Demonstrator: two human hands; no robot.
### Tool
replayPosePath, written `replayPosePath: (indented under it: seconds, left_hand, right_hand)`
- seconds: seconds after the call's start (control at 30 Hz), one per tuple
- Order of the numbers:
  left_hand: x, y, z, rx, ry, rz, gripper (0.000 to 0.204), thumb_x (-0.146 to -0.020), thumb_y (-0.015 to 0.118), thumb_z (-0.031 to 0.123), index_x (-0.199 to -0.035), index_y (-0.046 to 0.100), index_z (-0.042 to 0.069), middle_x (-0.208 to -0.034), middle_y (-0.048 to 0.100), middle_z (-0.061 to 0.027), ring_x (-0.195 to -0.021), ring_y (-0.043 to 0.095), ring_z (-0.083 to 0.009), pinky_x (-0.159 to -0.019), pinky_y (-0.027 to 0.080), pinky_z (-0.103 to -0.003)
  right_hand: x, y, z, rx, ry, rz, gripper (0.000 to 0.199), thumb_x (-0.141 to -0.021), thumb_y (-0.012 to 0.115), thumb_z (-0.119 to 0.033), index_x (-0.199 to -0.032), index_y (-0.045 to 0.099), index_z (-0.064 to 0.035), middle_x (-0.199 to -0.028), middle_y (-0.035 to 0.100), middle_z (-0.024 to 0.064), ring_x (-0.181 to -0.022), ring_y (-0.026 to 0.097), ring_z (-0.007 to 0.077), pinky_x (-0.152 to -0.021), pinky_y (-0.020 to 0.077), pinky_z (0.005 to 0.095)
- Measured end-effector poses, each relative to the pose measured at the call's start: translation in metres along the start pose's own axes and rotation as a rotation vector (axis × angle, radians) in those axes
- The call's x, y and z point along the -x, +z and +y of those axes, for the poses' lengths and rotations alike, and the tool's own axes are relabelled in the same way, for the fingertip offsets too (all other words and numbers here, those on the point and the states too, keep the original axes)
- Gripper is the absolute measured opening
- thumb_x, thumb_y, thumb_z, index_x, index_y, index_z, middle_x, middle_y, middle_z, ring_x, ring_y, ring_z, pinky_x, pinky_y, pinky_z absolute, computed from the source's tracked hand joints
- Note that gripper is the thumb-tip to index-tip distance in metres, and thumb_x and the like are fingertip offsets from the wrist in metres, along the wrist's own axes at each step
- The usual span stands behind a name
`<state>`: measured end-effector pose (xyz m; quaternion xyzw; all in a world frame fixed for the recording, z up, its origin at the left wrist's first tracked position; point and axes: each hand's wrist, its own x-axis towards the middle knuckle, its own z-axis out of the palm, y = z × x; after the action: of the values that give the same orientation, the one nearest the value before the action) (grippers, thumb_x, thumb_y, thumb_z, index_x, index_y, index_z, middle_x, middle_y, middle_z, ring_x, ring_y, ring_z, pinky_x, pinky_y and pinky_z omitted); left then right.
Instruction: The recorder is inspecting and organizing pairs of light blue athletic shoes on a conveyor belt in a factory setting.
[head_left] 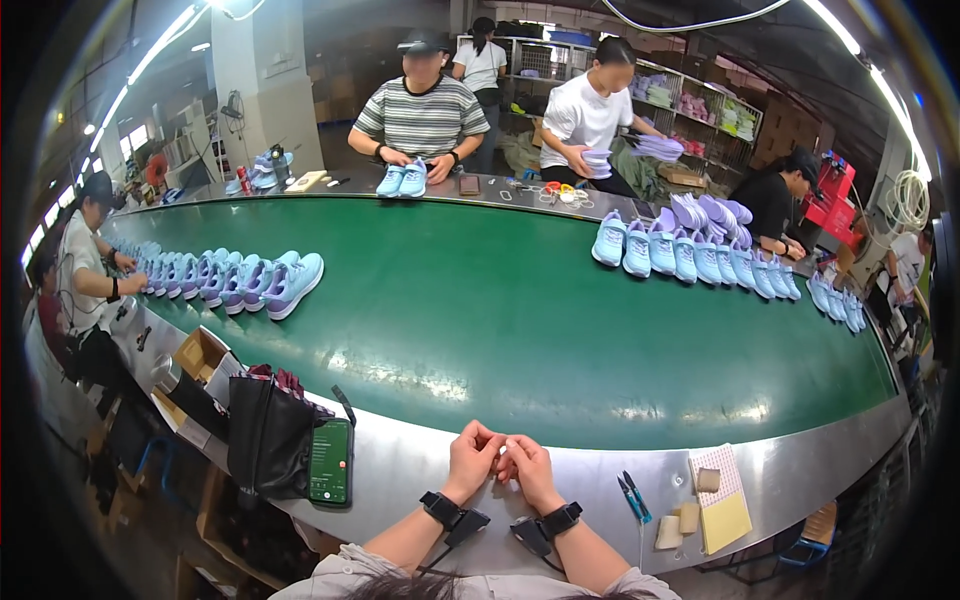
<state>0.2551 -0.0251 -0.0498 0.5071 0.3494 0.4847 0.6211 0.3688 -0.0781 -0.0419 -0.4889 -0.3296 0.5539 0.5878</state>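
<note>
My left hand [474,460] and my right hand [527,466] meet over the metal edge of the table, fingers curled and fingertips touching. A tiny white speck shows between them, too small to name. Both wrists wear dark straps with black devices. To the right of my hands lie thread snips [634,497] with blue handles, beige sponge blocks [669,532] and a yellow pad [727,520]. On the left a phone [331,462] with a lit screen leans by a black bag [266,437].
A green conveyor belt [440,300] runs across in front of me. Light-blue sneakers [292,287] stand in a row at left, more sneakers [660,250] at right beside lilac insoles [705,213]. Opposite, a person in stripes holds a sneaker pair [402,179]; another person holds insoles [597,163].
</note>
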Motion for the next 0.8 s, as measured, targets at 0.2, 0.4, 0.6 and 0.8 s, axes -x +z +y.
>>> replayPosePath:
  seconds: [0.2,0.4,0.6,0.8]
  left_hand:
    - [-0.0019,-0.0003,0.0014,0.004,-0.001,0.018,0.013,-0.089,0.061,0.009,-0.082,0.052,0.002,-0.065,0.057,-0.0006,-0.055,0.05,-0.0032,-0.047,0.04,-0.019]
    - [-0.0022,-0.0013,-0.0006,-0.059,0.008,0.016,0.014,-0.089,0.06,0.011,-0.081,0.053,0.002,-0.062,0.057,-0.0007,-0.054,0.051,-0.0033,-0.047,0.041,-0.021]
    - [-0.0022,-0.0012,-0.0007,-0.085,-0.015,0.001,0.014,-0.09,0.06,0.01,-0.083,0.049,0.004,-0.066,0.056,0.0006,-0.057,0.048,-0.002,-0.047,0.038,-0.019]
    - [-0.0011,-0.0003,0.0015,-0.152,0.032,0.008,0.014,-0.09,0.06,0.01,-0.083,0.049,0.004,-0.068,0.056,0.0001,-0.059,0.049,-0.0022,-0.048,0.039,-0.019]
  right_hand:
    - [0.0002,0.0017,-0.0029,-0.007,0.031,0.018,0.023,-0.094,0.05,-0.022,-0.101,0.057,-0.001,-0.067,0.06,0.0055,-0.052,0.056,0.0118,-0.049,0.0457,0.0219]
    - [-0.0002,0.0027,-0.0028,-0.015,0.017,0.003,0.023,-0.095,0.05,-0.022,-0.1,0.057,-0.0008,-0.067,0.06,0.0059,-0.052,0.056,0.012,-0.048,0.0457,0.0223]
    - [-0.0008,0.0023,-0.0033,-0.01,0.018,-0.003,0.022,-0.095,0.049,-0.021,-0.099,0.057,-0.0011,-0.067,0.059,0.0059,-0.052,0.056,0.0121,-0.048,0.0454,0.0224]
    - [0.0002,0.0019,-0.0031,-0.009,0.016,0.009,0.023,-0.095,0.049,-0.021,-0.101,0.057,-0.0002,-0.068,0.061,0.0062,-0.053,0.057,0.0115,-0.048,0.0456,0.0224]
